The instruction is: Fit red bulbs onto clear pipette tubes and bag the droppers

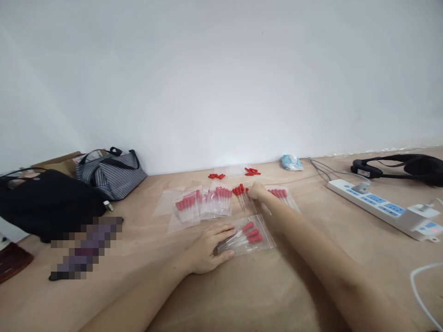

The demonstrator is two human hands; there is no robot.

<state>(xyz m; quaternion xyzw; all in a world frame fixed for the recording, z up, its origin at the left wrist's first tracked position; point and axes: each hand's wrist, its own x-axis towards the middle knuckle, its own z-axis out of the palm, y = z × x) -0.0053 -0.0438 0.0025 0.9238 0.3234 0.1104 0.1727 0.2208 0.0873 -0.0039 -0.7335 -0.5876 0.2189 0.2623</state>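
Note:
On the table lies a clear zip bag (242, 237) holding several glass droppers with red rubber bulbs (254, 234). My left hand (212, 246) rests on the bag's left end, thumb on the near side and fingers on the far side, closed on the plastic. Farther away, my right hand (256, 190) is closed in a pinch at a dropper in a small group of loose droppers (239, 190); its fingertips are partly hidden. Filled bags of droppers (214, 203) overlap to the left of that group. Another filled bag (282, 194) lies partly behind my right forearm.
Loose red bulbs (216, 176) and more (252, 172) lie near the wall. A tissue pack (291, 162), a power strip (380, 205) and a black headset (398, 168) are on the right. At left stand a striped bag (112, 175), a black bag (51, 203) and a small bottle (108, 206).

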